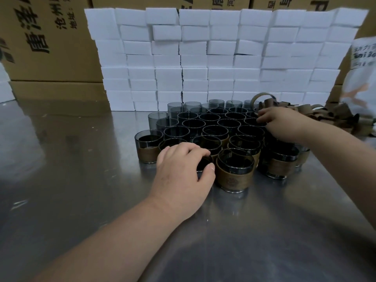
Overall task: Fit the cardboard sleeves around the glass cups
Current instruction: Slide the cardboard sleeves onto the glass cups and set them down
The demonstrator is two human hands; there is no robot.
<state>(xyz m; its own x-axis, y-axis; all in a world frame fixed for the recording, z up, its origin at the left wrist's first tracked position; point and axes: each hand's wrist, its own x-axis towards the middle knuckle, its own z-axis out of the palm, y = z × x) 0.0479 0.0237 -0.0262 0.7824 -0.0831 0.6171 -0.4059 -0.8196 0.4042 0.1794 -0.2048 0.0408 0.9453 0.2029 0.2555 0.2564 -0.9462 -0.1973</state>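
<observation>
Steel worktop (81, 180) crowded with glass cups (211, 117); left hand (183, 171) grip clasps a front cup (201, 164), likely steadying it; right hand (284, 125), grip unclear, nears cardboard sleeves (329, 115) right of the cups.

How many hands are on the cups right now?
2. The left hand grips a glass cup at the group's front; the right hand reaches onto cups at the back right, beside the cardboard sleeves. No other hand shows.
</observation>
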